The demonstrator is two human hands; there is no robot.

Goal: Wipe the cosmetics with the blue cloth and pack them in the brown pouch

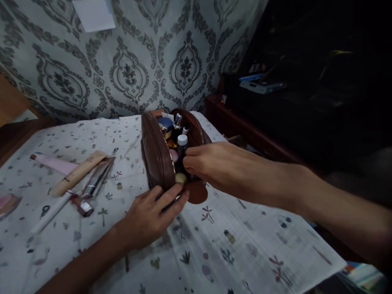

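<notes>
The brown bag (pixel 156 155) stands unzipped on the cloth-covered counter (pixel 226 257), near the patterned wall (pixel 159 53). The left hand (pixel 148 214) is at the bag's near end, fingers part bent and laid against its edge; whether it grips cannot be determined. The right hand (pixel 211 161) is at the bag's opening, fingers curled inward; the fingertips are obscured, so any hold cannot be confirmed. Contents noted: a white-capped bottle (pixel 182 140) just beside the right hand, a silver-topped bottle (pixel 177 121), a blue-lidded jar (pixel 165 123) and a pale round item (pixel 180 177). A brown flap (pixel 197 193) lies below the right hand. Left of the bag, well apart from it, lie a pink tube (pixel 55 163), a beige tube (pixel 78 173), a silver tube (pixel 93 184), a white stick (pixel 51 213) and a dark red vial (pixel 82 205).
</notes>
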